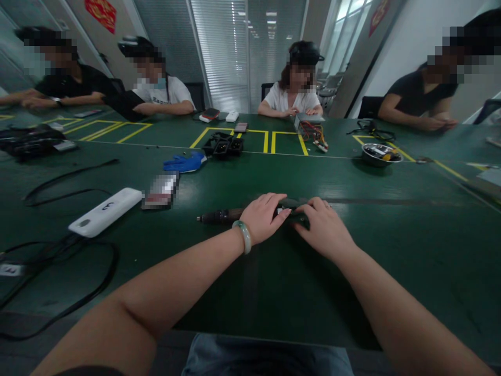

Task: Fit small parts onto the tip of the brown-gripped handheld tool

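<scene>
While our left hand (pixel 261 215) lies over the dark tool (pixel 225 216) on the green table (pixel 422 250), our right hand (pixel 327 227) curves close by (whether either grips, we cannot tell); handling seems underway, unfinished.

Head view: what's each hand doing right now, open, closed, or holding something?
Left hand: draped over the dark cylindrical tool; firm grip cannot be told.
Right hand: curved; whether it holds anything cannot be told.

Dim light; soft, distorted edges.
</scene>
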Demonstrator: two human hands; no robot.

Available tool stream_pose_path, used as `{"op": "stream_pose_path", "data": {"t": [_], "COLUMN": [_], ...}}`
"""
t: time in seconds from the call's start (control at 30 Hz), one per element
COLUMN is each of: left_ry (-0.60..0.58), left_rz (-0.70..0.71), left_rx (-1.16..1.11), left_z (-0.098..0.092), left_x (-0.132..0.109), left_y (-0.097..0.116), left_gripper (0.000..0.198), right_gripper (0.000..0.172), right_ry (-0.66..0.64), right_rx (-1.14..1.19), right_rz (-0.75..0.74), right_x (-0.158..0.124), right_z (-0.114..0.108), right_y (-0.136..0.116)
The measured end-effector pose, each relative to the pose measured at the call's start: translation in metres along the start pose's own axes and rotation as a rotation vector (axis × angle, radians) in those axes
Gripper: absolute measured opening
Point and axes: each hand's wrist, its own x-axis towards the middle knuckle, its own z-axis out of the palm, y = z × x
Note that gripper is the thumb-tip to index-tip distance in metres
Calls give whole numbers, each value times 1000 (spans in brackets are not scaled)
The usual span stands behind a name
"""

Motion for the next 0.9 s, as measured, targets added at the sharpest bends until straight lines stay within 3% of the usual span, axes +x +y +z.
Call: {"op": "stream_pose_path", "data": {"t": [0.2,0.3,0.4,0.6,0.8,0.9], "left_ry": [-98,-106,-113,-138,-181,-174], "left_rz": [64,83,91,115,126,154], "left_rx": [60,84,117,191,274,297], "left_z": [1,3,5,4,-2,0], "left_x": [4,6,6,2,-1,-3], "left_y": [-12,-16,-16,-8,1,8], "left_gripper": [40,39,37,32,31,30], "right_gripper": [30,10,6,14,12,10], "right_ry": [-259,-298,-308,-218,113,53], "right_rx": [-63,-50,14,146,238,292], "right_rz": [106,123,107,173,291,243], "right_x": [-3,-3,0,4,7,8], "right_z": [-14,-14,-11,-3,0,1], "right_y": [29,27,22,18,22,24]}}
